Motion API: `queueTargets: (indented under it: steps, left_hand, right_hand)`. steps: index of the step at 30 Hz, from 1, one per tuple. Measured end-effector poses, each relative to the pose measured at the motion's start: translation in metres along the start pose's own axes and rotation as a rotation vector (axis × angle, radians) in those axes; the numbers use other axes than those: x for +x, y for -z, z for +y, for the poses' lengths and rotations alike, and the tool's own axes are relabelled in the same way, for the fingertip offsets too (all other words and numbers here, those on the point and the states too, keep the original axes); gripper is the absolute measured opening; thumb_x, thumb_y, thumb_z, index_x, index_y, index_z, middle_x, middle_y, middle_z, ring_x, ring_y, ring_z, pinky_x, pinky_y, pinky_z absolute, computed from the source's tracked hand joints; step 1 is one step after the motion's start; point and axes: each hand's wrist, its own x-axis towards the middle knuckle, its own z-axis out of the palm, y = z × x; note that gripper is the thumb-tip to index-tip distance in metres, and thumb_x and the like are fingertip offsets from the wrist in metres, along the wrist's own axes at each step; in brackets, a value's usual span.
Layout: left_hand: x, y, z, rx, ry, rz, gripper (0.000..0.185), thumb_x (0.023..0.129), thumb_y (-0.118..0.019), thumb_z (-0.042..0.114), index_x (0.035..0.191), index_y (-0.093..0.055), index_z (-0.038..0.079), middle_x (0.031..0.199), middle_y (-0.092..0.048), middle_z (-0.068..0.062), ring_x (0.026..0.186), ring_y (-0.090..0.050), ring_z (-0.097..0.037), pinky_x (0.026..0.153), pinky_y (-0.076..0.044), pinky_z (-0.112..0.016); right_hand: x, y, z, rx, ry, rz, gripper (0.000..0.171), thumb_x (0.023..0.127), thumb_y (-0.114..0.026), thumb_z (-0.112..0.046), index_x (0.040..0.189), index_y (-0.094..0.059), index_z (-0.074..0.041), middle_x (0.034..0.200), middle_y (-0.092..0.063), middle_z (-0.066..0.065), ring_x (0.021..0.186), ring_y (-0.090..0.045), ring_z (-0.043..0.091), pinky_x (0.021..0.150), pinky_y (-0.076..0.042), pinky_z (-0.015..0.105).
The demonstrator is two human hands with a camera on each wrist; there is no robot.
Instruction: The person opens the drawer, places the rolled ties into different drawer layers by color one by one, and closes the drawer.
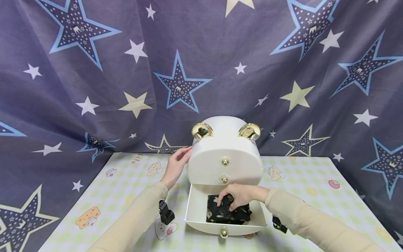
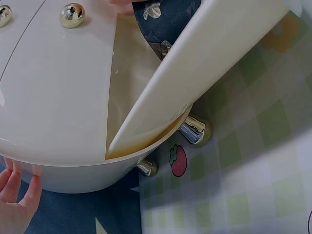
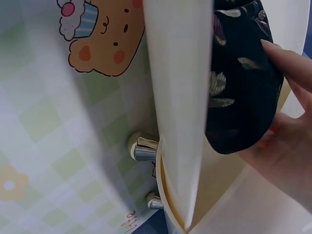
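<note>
A white storage box point(image 1: 226, 143) with gold ears stands on the table, its bottom drawer point(image 1: 196, 210) pulled out. In that drawer lies a dark folded cloth piece with a floral pattern point(image 1: 217, 213). My right hand point(image 1: 241, 193) reaches in from the right and grips it, fingers bent over its top. The right wrist view shows the cloth's rounded edge between the fingers of the right hand point(image 3: 285, 163). My left hand point(image 1: 177, 163) rests with extended fingertips against the box's left side; these fingertips point(image 2: 33, 190) also show in the left wrist view.
Gold knobs point(image 1: 225, 162) sit on the box's drawer fronts, and short gold feet point(image 2: 195, 130) hold it above the table. A checked cloth with cartoon prints point(image 1: 132, 199) covers the table. Behind hangs a star-printed curtain point(image 1: 220, 38).
</note>
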Motion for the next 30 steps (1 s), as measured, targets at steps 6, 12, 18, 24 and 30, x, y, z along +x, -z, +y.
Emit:
queueTargets:
  steps: [6,12,18,24,30]
  left_hand:
    - [0.000,0.000,0.000,-0.004,0.001,-0.004,0.033,0.086,-0.058,0.021,0.114,-0.057,0.002,0.118,-0.055,-0.011,0.105,-0.052,-0.019,0.089,-0.045,-0.027]
    - [0.000,0.000,0.000,-0.005,0.002,-0.005,0.033,0.087,-0.057,0.021,0.114,-0.057,0.002,0.119,-0.055,-0.010,0.106,-0.052,-0.019,0.089,-0.045,-0.028]
    - [0.001,0.000,-0.001,-0.003,-0.004,-0.004,0.032,0.087,-0.057,0.020,0.113,-0.057,0.001,0.119,-0.055,-0.010,0.106,-0.052,-0.019,0.089,-0.044,-0.028]
    - [0.000,0.000,-0.001,-0.003,-0.008,-0.006,0.032,0.087,-0.057,0.020,0.114,-0.057,0.001,0.119,-0.054,-0.010,0.106,-0.052,-0.019,0.089,-0.045,-0.028]
    - [0.000,-0.001,0.000,-0.006,-0.017,-0.004,0.032,0.087,-0.057,0.019,0.114,-0.057,0.001,0.119,-0.054,-0.011,0.106,-0.052,-0.020,0.089,-0.045,-0.028]
  right_hand:
    - [-0.002,-0.001,-0.002,-0.035,-0.024,0.028,0.032,0.070,-0.068,-0.001,0.098,-0.065,-0.016,0.105,-0.061,-0.006,0.100,-0.052,0.006,0.086,-0.042,0.021]
    - [-0.005,-0.001,-0.004,-0.063,-0.052,0.065,0.035,0.072,-0.066,-0.002,0.106,-0.064,-0.014,0.107,-0.061,-0.005,0.102,-0.052,0.009,0.087,-0.043,0.023]
    - [-0.011,-0.002,-0.007,-0.047,-0.044,0.117,0.034,0.075,-0.065,-0.004,0.108,-0.063,-0.014,0.109,-0.061,-0.005,0.104,-0.052,0.012,0.090,-0.043,0.026]
    - [-0.018,-0.001,-0.012,-0.049,-0.016,0.184,0.030,0.076,-0.064,-0.004,0.106,-0.063,-0.009,0.107,-0.062,-0.001,0.102,-0.054,0.015,0.088,-0.045,0.028]
    - [-0.023,0.000,-0.014,-0.061,0.011,0.244,0.028,0.077,-0.062,-0.003,0.105,-0.063,-0.006,0.105,-0.063,0.002,0.098,-0.057,0.017,0.086,-0.046,0.027]
